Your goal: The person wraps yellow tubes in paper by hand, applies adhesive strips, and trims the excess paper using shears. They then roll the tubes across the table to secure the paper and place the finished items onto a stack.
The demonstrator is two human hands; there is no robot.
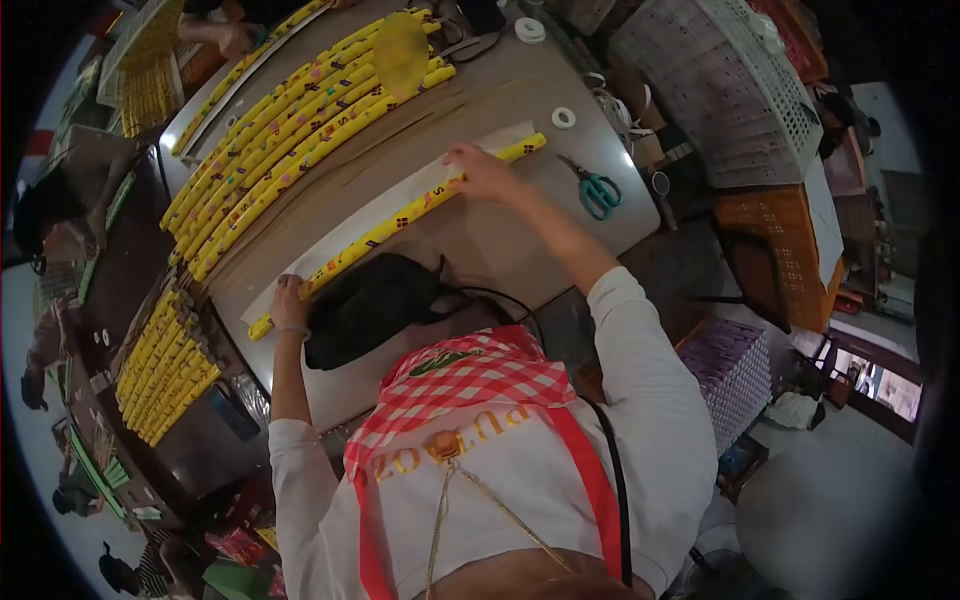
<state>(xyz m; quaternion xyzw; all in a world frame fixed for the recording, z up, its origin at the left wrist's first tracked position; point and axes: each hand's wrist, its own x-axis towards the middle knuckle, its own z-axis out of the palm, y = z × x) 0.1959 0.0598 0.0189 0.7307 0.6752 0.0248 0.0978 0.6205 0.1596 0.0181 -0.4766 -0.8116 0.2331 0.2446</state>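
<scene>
A long yellow tube (395, 222) with a colourful printed pattern lies slantwise on the table before me, along a white strip (350, 215). Near its lower left end, my left hand (290, 302) has its fingers closed around it. My right hand (482, 173) grips the same tube close to its upper right end, fingers bent over it. Between my body and the tube rests a black bag (370, 308) with a strap. Teal-handled scissors (597, 192) lie to the right of my right hand, beside a white tape roll (564, 118).
Several similar yellow tubes (310, 130) lie side by side across the table, and another stack (165, 370) sits at the left. A second tape roll (530, 30) is at the far edge. White crates (720, 90) and an orange crate (770, 250) stand right. Other people work at left.
</scene>
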